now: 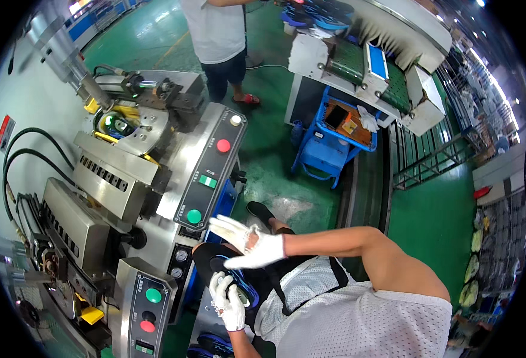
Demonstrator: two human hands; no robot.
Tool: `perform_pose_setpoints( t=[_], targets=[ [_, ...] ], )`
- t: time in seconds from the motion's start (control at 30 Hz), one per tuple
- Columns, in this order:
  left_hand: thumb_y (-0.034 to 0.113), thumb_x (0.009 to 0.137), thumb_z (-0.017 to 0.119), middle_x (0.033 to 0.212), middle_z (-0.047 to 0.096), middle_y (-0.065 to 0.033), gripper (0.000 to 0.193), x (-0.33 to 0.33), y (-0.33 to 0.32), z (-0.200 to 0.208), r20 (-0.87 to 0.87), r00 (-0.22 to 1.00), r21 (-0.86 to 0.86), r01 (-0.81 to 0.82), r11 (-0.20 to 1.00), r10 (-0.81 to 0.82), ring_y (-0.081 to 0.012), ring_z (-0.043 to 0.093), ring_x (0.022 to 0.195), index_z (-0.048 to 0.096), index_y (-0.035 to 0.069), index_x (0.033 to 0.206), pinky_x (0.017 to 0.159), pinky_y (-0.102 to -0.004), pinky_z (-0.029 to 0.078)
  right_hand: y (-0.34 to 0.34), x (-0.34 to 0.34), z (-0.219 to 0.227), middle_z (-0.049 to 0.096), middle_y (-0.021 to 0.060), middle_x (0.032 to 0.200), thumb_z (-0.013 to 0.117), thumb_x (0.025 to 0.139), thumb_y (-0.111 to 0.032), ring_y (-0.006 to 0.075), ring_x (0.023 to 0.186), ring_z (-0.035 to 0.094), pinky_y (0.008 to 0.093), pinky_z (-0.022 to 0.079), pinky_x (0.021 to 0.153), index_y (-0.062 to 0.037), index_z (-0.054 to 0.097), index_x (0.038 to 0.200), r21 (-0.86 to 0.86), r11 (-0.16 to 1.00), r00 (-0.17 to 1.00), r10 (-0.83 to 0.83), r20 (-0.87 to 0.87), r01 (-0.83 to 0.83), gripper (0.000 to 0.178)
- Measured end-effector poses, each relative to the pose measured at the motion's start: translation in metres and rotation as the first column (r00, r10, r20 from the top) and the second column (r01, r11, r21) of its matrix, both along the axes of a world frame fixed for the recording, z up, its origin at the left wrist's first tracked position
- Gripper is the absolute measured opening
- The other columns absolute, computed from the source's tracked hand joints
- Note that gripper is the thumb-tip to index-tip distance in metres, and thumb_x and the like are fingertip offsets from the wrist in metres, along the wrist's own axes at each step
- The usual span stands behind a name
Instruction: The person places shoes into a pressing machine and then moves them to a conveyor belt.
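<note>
My left hand [227, 302], in a white knit glove, has its fingers curled at the edge of a dark shoe part with blue edging [252, 292], over my lap. What exactly its fingers grip is partly hidden. Just above it, my right hand [254, 246], gloved in white too, is open with its fingers stretched out and nothing in it. That glove shows a worn hole on the back. Beside my knee stands a metal press machine [114, 185] with two stations. Its control panel [212, 167] carries red, green and white buttons.
Similar dark-blue pieces [212, 345] lie at the lower edge. A second button panel [145, 310] stands at left. Ahead, a co-worker [218, 36] stands on the green floor. A blue stool-like cart [328, 149] holds a phone; a conveyor machine [364, 65] is behind it.
</note>
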State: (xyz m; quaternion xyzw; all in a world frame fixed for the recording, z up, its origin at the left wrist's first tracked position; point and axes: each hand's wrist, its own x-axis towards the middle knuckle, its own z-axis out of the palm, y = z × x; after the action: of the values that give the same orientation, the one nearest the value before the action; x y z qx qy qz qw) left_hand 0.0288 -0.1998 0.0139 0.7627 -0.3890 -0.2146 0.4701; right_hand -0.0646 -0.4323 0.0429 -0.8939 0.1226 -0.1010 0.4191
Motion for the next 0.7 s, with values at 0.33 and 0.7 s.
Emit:
perform_pose_setpoints(
  t=[0.33, 0.7],
  targets=[
    [-0.007, 0.089, 0.067, 0.132, 0.058, -0.0185, 0.03, -0.054, -0.118, 0.075, 0.17, 0.985, -0.159, 0.055, 0.986, -0.027, -0.0329, 0.058, 0.125, 0.066, 0.003, 0.118, 0.11, -0.0429, 0.047, 0.054, -0.13, 0.011, 0.022, 0.026, 0.17, 0.081, 0.085, -0.038, 0.0394, 0.16, 0.021, 0.0451, 0.023, 0.129, -0.0005, 0.019, 0.166, 0.192, 0.949, 0.949, -0.28, 0.143, 0.251, 0.109],
    [0.008, 0.073, 0.086, 0.135, 0.06, -0.0247, 0.055, -0.14, -0.241, 0.145, 0.533, 0.59, -0.287, 0.8, 0.527, -0.606, -0.0478, 0.057, 0.127, 0.067, 0.003, 0.124, 0.109, -0.0549, 0.047, -0.098, -0.257, 0.023, 0.064, 0.0221, 0.133, 0.074, 0.093, -0.016, 0.032, 0.117, 0.066, 0.0429, 0.052, 0.102, -0.0024, 0.058, 0.143, 0.108, 0.172, 0.094, -0.855, 0.511, 0.979, 0.054]
  ],
)
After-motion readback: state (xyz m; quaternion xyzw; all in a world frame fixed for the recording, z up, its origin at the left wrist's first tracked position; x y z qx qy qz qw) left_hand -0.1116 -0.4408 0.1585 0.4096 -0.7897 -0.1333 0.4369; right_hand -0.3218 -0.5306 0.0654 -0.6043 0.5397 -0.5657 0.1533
